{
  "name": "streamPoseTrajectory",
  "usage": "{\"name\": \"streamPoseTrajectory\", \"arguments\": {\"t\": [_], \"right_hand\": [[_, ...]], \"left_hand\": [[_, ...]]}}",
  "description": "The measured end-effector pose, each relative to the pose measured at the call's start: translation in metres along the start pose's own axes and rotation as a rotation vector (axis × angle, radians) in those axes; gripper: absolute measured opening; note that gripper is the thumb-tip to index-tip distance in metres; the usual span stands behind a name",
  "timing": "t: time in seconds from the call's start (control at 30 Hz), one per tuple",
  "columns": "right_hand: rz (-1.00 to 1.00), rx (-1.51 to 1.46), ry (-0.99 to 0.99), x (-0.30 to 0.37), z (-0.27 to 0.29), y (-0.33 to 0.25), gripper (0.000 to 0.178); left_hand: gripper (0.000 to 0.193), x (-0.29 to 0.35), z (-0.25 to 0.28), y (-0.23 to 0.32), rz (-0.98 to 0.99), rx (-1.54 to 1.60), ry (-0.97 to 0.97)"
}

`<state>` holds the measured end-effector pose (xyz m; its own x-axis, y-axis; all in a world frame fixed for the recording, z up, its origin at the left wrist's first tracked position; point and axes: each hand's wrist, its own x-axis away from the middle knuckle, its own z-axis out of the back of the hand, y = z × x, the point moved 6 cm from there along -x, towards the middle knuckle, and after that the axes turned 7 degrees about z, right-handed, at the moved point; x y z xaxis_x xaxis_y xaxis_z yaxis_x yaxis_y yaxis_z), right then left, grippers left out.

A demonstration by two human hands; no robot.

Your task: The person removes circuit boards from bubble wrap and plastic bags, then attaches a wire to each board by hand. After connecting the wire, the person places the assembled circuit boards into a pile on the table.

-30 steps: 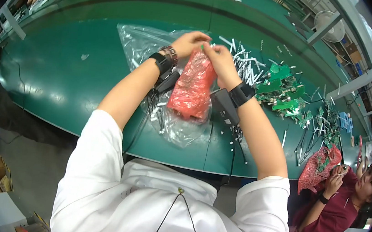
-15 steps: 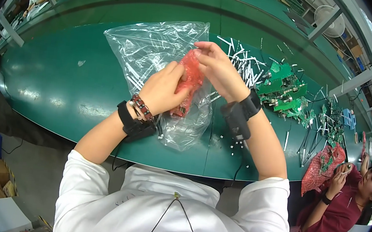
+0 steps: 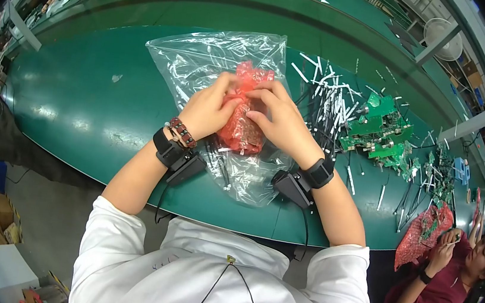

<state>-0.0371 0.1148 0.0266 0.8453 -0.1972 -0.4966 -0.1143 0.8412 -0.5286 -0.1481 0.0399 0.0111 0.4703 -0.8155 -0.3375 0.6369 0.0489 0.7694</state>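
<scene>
A red bubble-wrap bag (image 3: 243, 131) sits over a large clear plastic bag (image 3: 190, 56) at the middle of the bench, its neck gathered narrow and its top end flaring out. My left hand (image 3: 206, 108) pinches it at the left of the neck. From the right, my right hand (image 3: 285, 119) has its fingers curled on the neck, thumb against the front of the bag. Something greenish shows faintly through the red film; its kind is unclear. White and black strips lie partly under the clear bag.
Right of my hands lies a pile of white and black cable strips (image 3: 333, 102), then a heap of green circuit boards (image 3: 380, 128). Farther right, a co-worker in a maroon top (image 3: 432, 296) handles something small beside another red bubble-wrap bag (image 3: 418, 234). Green bench (image 3: 75, 96) extends left.
My right hand has come down from the bag's top to its neck. The red bag, flatter and slanted before, is now upright and squeezed in at the neck between both hands.
</scene>
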Motion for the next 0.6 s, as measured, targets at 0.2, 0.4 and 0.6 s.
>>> {"name": "streamPoseTrajectory", "arguments": {"t": [0.2, 0.4, 0.6], "right_hand": [[0.010, 0.112, 0.019, -0.001, -0.002, -0.004, 0.039], [-0.129, 0.092, -0.010, -0.004, 0.001, 0.004, 0.049], [-0.050, 0.227, 0.005, -0.023, -0.009, -0.011, 0.053]], "left_hand": [[0.020, 0.003, 0.009, 0.028, -0.286, -0.533, 0.009], [0.021, -0.007, 0.001, 0.038, -0.551, -0.547, 0.061], [0.024, -0.022, 0.004, 0.031, -0.609, -0.578, -0.106]]}}
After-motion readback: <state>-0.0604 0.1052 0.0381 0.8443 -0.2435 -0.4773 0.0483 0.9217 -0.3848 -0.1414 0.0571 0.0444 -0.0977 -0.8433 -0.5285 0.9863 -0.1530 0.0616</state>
